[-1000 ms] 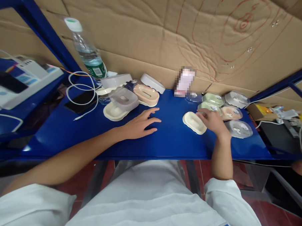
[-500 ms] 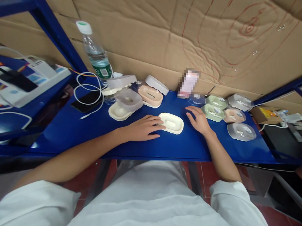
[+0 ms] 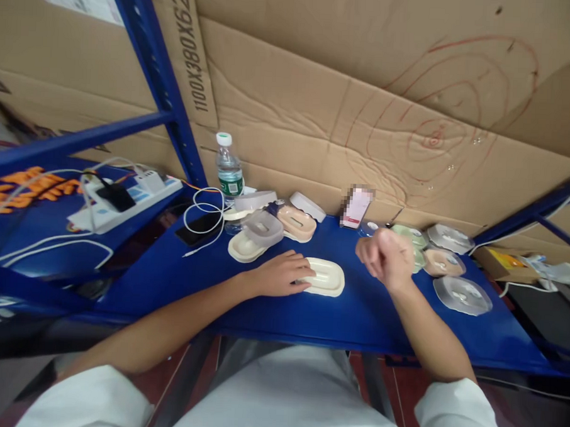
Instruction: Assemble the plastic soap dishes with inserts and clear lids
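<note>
A shallow cream oval tray (image 3: 327, 277) lies on the blue table. My left hand (image 3: 285, 273) rests at its left end, fingers spread and fingertips on the rim. My right hand (image 3: 386, 255) is raised above the table to the right of the tray, its fingers curled in; whether they hold anything is hidden. Behind that hand, green lidded boxes (image 3: 418, 260) are partly covered. Beside them are a peach box (image 3: 444, 262) and a clear-lidded box (image 3: 463, 295). Left of the tray sit another cream tray with a translucent cover (image 3: 264, 228) and a peach tray (image 3: 296, 223).
A water bottle (image 3: 229, 173) stands at the back left near a coiled white cable and a dark phone (image 3: 198, 230). A pink-screened phone (image 3: 357, 207) leans against the cardboard wall (image 3: 289, 107). A power strip (image 3: 125, 205) lies farther left.
The view has tilted upward, so the table things appear lower. My right hand has lifted off the table and curled its fingers. My left hand stays at the tray's left end.
</note>
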`<state>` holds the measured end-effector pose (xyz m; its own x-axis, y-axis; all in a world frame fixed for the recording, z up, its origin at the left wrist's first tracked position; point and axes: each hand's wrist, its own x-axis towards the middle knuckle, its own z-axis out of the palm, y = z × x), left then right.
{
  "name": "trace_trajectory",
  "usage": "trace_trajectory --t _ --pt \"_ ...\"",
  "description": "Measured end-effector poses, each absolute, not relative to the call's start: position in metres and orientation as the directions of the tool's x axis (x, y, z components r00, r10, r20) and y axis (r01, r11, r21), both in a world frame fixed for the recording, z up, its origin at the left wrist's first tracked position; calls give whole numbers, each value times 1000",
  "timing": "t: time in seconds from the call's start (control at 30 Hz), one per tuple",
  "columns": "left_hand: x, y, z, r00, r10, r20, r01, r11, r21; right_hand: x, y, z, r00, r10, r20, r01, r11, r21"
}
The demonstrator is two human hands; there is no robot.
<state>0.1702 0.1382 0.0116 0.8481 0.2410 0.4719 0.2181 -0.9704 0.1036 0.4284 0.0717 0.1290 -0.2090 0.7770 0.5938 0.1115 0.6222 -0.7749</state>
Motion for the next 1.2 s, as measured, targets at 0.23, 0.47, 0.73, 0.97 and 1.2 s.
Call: trace_trajectory --t 0.23,0.47,0.73,0.97,1.2 --pt "166 140 13 864 291 410 253 -956 146 384 124 101 -539 596 595 674 729 -119" --pt "164 140 11 871 325 368 260 -941 216 387 220 53 -310 836 453 872 439 -214" --pt "166 141 11 889 321 327 254 -939 230 405 207 69 -380 742 553 812 554 -185" --pt "167 141 19 886 299 354 266 -954 141 484 134 61 -345 709 614 731 614 -298" --pt "171 136 18 854 252 455 184 -965 189 486 123 36 -320 789 524 705 568 -425"
